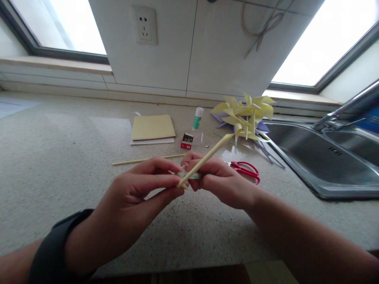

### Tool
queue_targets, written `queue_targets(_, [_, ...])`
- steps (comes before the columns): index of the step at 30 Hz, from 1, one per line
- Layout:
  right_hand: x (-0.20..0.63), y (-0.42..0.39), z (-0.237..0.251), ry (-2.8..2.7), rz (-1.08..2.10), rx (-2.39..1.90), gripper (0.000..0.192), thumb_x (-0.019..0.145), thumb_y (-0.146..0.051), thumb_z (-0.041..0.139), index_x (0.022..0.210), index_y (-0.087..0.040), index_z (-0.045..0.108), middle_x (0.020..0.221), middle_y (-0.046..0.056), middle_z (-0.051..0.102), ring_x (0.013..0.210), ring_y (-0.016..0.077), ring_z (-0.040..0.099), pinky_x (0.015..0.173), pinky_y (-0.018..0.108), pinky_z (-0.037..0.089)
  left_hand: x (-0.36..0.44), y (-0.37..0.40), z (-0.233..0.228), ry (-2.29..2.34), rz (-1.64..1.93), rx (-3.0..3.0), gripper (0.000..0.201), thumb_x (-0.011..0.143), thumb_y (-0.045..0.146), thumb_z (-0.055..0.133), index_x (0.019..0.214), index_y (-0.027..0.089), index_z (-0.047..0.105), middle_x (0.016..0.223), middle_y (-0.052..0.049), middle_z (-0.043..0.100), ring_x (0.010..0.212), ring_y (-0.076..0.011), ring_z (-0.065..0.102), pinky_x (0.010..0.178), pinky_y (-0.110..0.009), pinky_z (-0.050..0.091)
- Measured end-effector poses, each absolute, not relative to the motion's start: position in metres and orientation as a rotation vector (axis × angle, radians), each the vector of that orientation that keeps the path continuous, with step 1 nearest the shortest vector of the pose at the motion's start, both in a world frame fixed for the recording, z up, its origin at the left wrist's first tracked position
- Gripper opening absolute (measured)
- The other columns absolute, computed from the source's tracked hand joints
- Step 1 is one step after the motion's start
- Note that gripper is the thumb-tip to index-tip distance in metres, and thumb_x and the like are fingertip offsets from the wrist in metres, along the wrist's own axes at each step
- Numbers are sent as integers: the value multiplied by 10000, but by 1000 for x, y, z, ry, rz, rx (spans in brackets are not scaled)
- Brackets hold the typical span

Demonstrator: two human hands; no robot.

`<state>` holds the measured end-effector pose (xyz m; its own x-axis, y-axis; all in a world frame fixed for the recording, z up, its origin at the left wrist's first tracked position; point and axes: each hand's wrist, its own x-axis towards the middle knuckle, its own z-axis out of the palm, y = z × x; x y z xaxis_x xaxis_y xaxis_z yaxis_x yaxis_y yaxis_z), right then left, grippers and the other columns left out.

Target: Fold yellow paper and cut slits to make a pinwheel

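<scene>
Fingertips and thumb of my left hand are pinched on the lower end of a pale yellow rolled paper stick. The stick slants up to the right, passing in front of my right hand. My right hand is closed around a small roll of tape with green and white on it, right behind the stick. Left fingertips are close to the tape's edge; whether they touch it is hard to tell. Beyond the hands lies another thin yellow paper stick on the counter.
Red-handled scissors lie by my right wrist. Farther back are a stack of yellow paper, a small red box, a glue stick and yellow and purple paper pinwheels. A steel sink is at the right.
</scene>
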<state>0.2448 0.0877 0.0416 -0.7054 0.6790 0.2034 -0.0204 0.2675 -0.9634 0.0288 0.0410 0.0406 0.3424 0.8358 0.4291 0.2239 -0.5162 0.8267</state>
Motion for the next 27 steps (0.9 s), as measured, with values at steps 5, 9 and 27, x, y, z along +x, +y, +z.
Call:
queue_targets(5, [243,89,38,-1708,1615,-557,166,838,-205,548,977,-168,630,906,37,578,785,166,523,711,324,439,28,44,40,957,1171,1803,219,902,194,713,994,369,810,1061,17,708,942,-129,685,877,-226,558])
queue_targets(9, [239,89,36,-1634,1510,-656,168,925,-342,635,907,-183,585,802,-7,558,691,128,519,613,271,435,26,44,37,984,1175,1806,219,902,217,719,1015,383,804,1070,21,708,937,-127,684,863,-224,559])
queue_targets(27, [238,90,42,-1568,1518,-893,174,811,-294,744,770,-164,636,633,-35,583,565,91,530,522,228,407,27,38,39,1134,1308,2077,278,881,143,717,1052,351,786,1086,19,697,952,-133,678,844,-239,580])
